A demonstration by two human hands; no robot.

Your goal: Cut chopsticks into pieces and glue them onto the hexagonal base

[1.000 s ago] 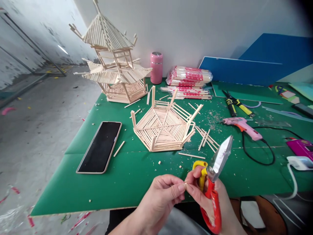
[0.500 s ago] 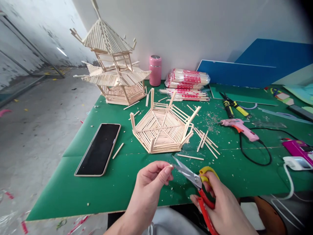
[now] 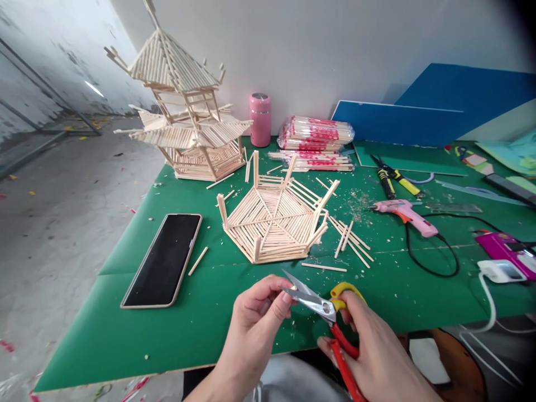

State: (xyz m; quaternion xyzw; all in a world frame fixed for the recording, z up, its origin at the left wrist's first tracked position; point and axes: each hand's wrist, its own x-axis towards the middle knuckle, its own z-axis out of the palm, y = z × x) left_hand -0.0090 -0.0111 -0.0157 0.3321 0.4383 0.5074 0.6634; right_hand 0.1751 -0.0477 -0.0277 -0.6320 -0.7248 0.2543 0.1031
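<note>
My left hand (image 3: pixel 256 326) is closed in a pinch on a thin wooden stick (image 3: pixel 293 288), of which only the pale end shows between thumb and forefinger. My right hand (image 3: pixel 374 349) grips a pair of scissors (image 3: pixel 327 309) with one yellow and one red handle. The scissor blades stand apart, with the stick's end between them, close to my left fingertips. Just beyond both hands lies a hexagonal wooden-stick base (image 3: pixel 272 226) with short upright posts and low rails. Beside it are several loose sticks (image 3: pixel 350 243).
A tiered stick pagoda (image 3: pixel 188 123) stands at the back left, near a pink flask (image 3: pixel 260 120) and wrapped stick bundles (image 3: pixel 316 137). A phone (image 3: pixel 163 259) lies left. On the right are a pink glue gun (image 3: pixel 406 215) with its cord and yellow-black pliers (image 3: pixel 393 181).
The scissors have come in slightly toward my left hand, so their blades now straddle the stick's end. The view has shifted a little; the left pinch is unchanged.
</note>
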